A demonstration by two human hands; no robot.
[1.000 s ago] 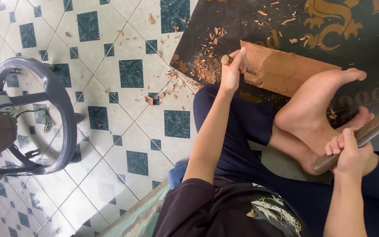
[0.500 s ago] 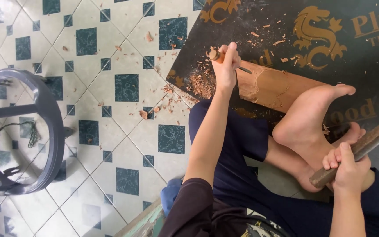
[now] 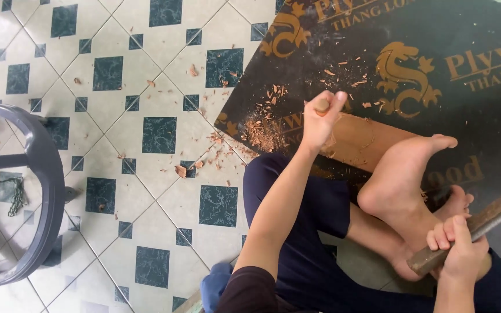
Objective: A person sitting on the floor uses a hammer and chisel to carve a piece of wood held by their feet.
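My left hand [image 3: 322, 119] is closed around a chisel handle [image 3: 322, 106], held over a brown wooden block [image 3: 360, 141]. The block lies on a black board [image 3: 436, 35] with gold dragon prints, and my bare foot [image 3: 404, 174] rests on the block's right part. My right hand [image 3: 458, 248] grips a long wooden mallet [image 3: 471, 229] that slants up to the right edge, off to the right of the block. Wood chips [image 3: 262, 130] lie scattered by the block's left end.
The floor is white tile with dark green squares [image 3: 159, 134], littered with wood chips. A grey plastic stool [image 3: 42, 191] lies at the left edge. My legs in dark trousers [image 3: 302, 232] are folded in front of the board.
The view has shifted, so the board and block sit lower in frame. My left hand stays on the chisel at the block; the mallet in my right hand stays low to the right.
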